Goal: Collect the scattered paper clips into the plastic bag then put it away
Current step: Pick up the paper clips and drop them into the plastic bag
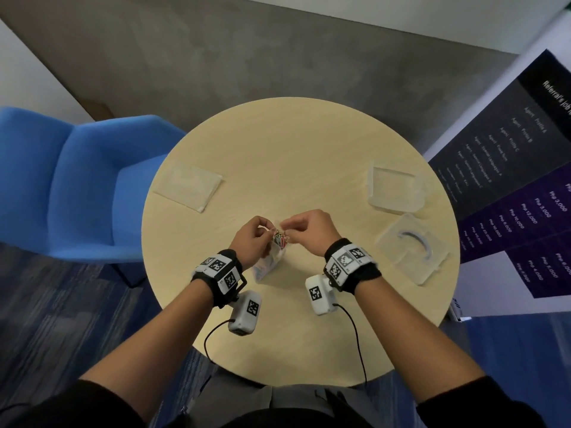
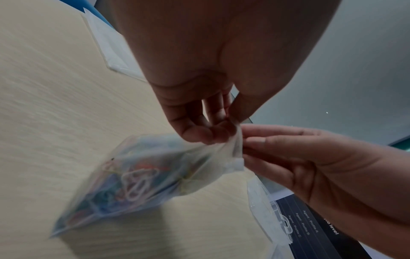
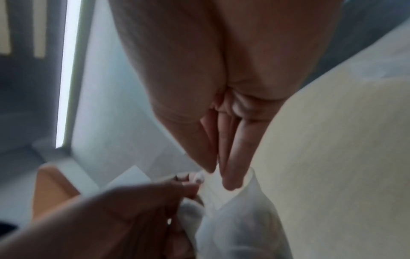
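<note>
Centrally, above the round bench (image 1: 309, 143), a bag (image 2: 137, 178) of coloured clips (image 2: 135, 182) is held up by both grips. Its top edge is pinched from either side: the left grip (image 1: 251, 239) is clamped on one corner, the right grip (image 1: 309, 233) on the other. Right of the right grip, two clear boxes (image 1: 395, 189) are seen; left of the left grip, a flat clear lid (image 1: 187, 186) lies.

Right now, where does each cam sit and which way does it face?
Head: on the head, looking down at the round table; both forearms, left hand and right hand show.
Left wrist: under the left palm, facing along the fingers toward the plastic bag.
Right wrist: under the right palm, facing along the fingers toward the bag's top; blurred.
Shared: all three show both hands pinching the bag.
</note>
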